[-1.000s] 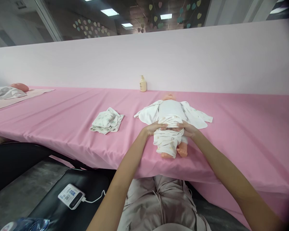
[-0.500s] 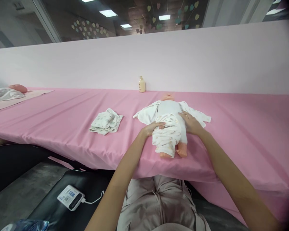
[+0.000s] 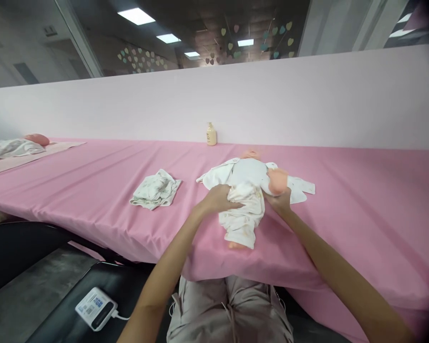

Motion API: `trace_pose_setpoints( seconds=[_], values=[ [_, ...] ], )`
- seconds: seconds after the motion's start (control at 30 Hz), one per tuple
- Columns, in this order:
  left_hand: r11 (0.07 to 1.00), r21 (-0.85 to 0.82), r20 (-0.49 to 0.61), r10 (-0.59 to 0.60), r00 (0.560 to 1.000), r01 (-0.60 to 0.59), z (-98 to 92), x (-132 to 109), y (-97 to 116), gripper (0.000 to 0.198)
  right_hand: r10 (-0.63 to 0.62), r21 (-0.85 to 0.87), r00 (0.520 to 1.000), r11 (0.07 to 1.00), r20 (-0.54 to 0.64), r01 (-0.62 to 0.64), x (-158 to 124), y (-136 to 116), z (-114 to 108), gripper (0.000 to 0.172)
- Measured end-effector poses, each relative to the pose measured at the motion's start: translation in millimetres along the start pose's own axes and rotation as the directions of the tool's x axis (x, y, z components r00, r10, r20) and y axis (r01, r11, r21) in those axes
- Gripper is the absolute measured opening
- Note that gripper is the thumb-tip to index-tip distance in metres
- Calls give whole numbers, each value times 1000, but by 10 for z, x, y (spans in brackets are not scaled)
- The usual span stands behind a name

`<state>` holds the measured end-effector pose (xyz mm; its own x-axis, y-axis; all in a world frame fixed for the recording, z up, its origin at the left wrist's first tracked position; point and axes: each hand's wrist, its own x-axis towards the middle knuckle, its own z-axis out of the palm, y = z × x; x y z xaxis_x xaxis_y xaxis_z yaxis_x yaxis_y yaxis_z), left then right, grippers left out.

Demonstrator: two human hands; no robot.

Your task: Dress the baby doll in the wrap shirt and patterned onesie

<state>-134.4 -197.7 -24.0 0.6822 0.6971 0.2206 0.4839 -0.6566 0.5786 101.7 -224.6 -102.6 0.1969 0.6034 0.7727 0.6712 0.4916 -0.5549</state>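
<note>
A baby doll [image 3: 250, 167] lies on its back on the pink table cover [image 3: 93, 190], head toward the far wall. An open white jacket [image 3: 214, 174] is spread under it. My left hand [image 3: 218, 199] is closed on the waist of the doll's white printed trousers [image 3: 243, 216]. My right hand [image 3: 279, 200] grips the doll's bare leg [image 3: 278, 181] and holds it lifted off the table. One trouser leg lies flat with a foot showing at its end.
A folded white garment [image 3: 154, 189] lies left of the doll. A small cream pump bottle [image 3: 210, 134] stands by the pink wall. Another doll with cloth [image 3: 17, 145] lies at the far left. A white device with a cable [image 3: 95, 308] sits on a black seat below.
My right hand has left the trouser waist, taken the doll's leg and raised it. My left hand stays on the trousers. The camera has tilted up a little.
</note>
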Motion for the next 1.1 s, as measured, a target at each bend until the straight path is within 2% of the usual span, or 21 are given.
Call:
trace_pose_setpoints(
  seconds=[0.07,0.13,0.2,0.27,0.37,0.43,0.5,0.6,0.67,0.73,0.8,0.9,1.0,1.03,1.1],
  values=[
    [928,282,48,241,969,-244,-48,-49,166,21,15,-77,1000,997,-23,-17,9,-76,39,56],
    [796,401,131,440,888,-454,-95,-87,311,14,-63,-170,998,983,18,65,23,-122,68,55],
    [721,455,156,513,844,-523,-167,-134,403,13,-135,-225,988,963,72,148,37,-130,84,49],
    [716,466,123,530,839,-520,-264,-197,447,14,-154,-253,981,951,119,180,44,-112,90,44],
    [776,369,49,534,844,-512,-402,-268,472,10,-164,-271,970,940,179,208,40,-81,97,39],
    [816,287,32,516,856,-503,-455,-244,477,6,-196,-245,957,938,213,246,29,-67,106,34],
    [860,190,38,475,879,-473,-471,-145,449,16,-252,-183,940,937,230,296,12,-52,119,29],
    [940,-72,99,339,935,-334,-447,74,309,26,-317,-82,935,939,159,333,-20,-30,146,24],
    [942,-267,167,250,954,-201,-412,196,169,27,-304,-30,950,952,70,306,-40,-34,167,20],
    [920,-370,196,214,957,-130,-370,258,39,30,-241,-6,970,970,25,241,-50,-64,182,19],
    [928,-349,144,189,971,-129,-324,255,-41,32,-172,0,985,985,17,172,-49,-113,186,19],
    [978,-144,-26,151,988,-153,-269,160,-26,33,-132,29,991,991,0,132,-35,-192,176,19],
    [975,88,-189,216,958,-202,-254,19,123,23,-82,68,997,994,6,81,-20,-247,159,19],
    [963,133,-198,256,946,-233,-256,-28,188,20,-57,78,998,995,6,56,-15,-258,152,19],
    [936,173,-143,333,932,-308,-264,-113,319,18,-20,96,1000,995,1,20,-8,-266,137,20]
  ],
)
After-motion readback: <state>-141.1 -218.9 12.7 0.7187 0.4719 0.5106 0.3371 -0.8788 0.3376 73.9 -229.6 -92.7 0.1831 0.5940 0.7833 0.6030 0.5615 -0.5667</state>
